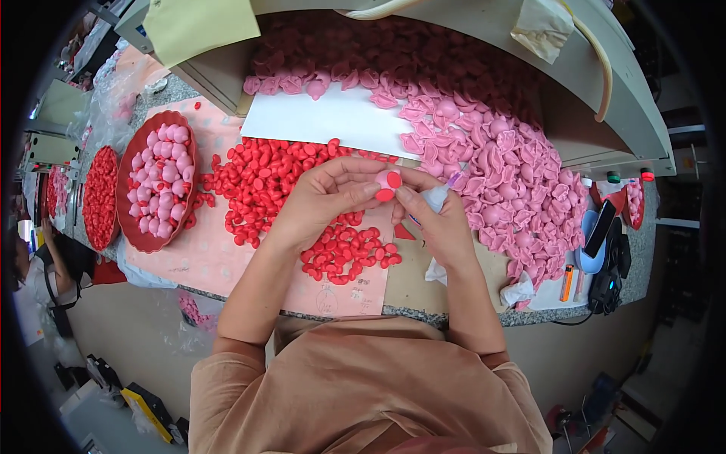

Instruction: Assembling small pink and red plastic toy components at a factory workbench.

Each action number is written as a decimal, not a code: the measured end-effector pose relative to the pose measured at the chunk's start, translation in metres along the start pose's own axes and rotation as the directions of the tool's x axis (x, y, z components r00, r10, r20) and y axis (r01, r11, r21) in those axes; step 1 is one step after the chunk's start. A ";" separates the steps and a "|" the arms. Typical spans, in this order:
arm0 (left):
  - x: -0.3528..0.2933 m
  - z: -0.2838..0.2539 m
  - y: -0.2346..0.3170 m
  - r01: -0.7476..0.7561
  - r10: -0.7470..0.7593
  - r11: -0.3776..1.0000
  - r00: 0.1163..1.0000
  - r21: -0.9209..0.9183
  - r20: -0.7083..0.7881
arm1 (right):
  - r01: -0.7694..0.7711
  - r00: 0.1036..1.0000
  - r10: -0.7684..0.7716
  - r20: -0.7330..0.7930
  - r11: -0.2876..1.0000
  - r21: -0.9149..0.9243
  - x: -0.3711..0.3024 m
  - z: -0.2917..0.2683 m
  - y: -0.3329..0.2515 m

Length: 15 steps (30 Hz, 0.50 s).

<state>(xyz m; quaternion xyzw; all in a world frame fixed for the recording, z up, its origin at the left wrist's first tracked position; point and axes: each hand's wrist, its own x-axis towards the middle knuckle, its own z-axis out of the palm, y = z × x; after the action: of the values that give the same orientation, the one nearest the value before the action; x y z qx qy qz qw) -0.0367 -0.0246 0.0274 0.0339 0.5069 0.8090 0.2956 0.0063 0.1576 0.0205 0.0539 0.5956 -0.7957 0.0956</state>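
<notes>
Between my two hands, above the middle of the table, is a small pink piece [383, 180] with red rounded parts [385, 194] on it. My left hand [321, 198] pinches this piece between thumb and fingers. My right hand [442, 227] is closed round a small translucent squeeze bottle [435, 198] with a purple tip, which points away to the right. The right thumb and fingertips also touch the pink piece's red part. Loose red parts [265, 170] lie heaped under and left of my left hand. A large heap of pink ruffled pieces [522, 197] spreads beyond my right hand.
A red scalloped tray [134, 236] of pink-and-red pieces stands left, beside another tray [100, 198] of red parts. A grey hood-like housing [643, 91] arches over the back. White paper [333, 117] lies beneath it. An orange marker [566, 283] and black phone [600, 228] are right.
</notes>
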 end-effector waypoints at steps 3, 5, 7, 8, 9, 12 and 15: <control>-0.001 -0.001 0.004 0.042 -0.042 0.996 0.999 0.078 -0.006 | 0.002 1.000 0.000 0.022 0.997 -0.072 0.000 -0.003 -0.002; -0.001 -0.002 0.006 0.065 -0.064 0.992 0.998 0.107 -0.013 | -0.034 0.999 0.035 0.015 0.997 -0.065 -0.001 -0.002 -0.003; -0.001 -0.002 0.008 0.120 -0.118 0.987 0.993 0.110 -0.020 | -0.051 0.998 0.053 0.022 0.996 -0.072 -0.001 -0.003 -0.004; -0.001 -0.003 0.008 0.122 -0.121 0.987 0.992 0.108 -0.020 | -0.065 0.997 0.068 0.031 0.995 -0.081 -0.001 -0.003 -0.004; -0.001 -0.004 0.008 0.125 -0.124 0.985 0.992 0.119 -0.010 | -0.069 0.997 0.071 0.030 0.994 -0.081 -0.001 -0.004 -0.004; 0.001 -0.006 0.005 0.105 -0.108 0.988 0.994 0.117 0.024 | -0.104 0.993 0.110 0.043 0.988 -0.115 -0.001 -0.006 -0.003; 0.000 -0.006 0.002 0.071 -0.076 0.993 0.996 0.089 0.052 | -0.109 0.992 0.113 0.062 0.992 -0.063 0.000 -0.008 0.000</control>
<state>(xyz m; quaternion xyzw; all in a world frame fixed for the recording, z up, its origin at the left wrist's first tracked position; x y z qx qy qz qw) -0.0402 -0.0299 0.0265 0.0505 0.5343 0.7735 0.3372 0.0061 0.1653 0.0185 0.0581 0.6119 -0.7723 0.1606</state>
